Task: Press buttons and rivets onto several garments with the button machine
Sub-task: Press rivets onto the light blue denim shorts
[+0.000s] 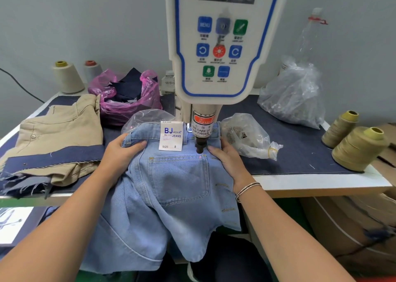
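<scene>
We see the left hand [123, 151] curled over a bunched fold of the light blue jeans [171, 187] at the waistband, fingers closed on the cloth. The right hand [227, 159] lies flatter, fingers stretched along the denim beside the back pocket [180, 174], pressing it down rather than gripping. Between the two hands the punch [200, 145] of the button machine [216, 46] stands over the pocket's upper right corner. A paper size tag [171, 136] sits just beyond the left hand's fingertips. Left of the left hand lie folded khaki trousers [62, 136] on the surface [300, 144]. Just past the right hand rests a small clear bag [246, 136] of metal parts.
</scene>
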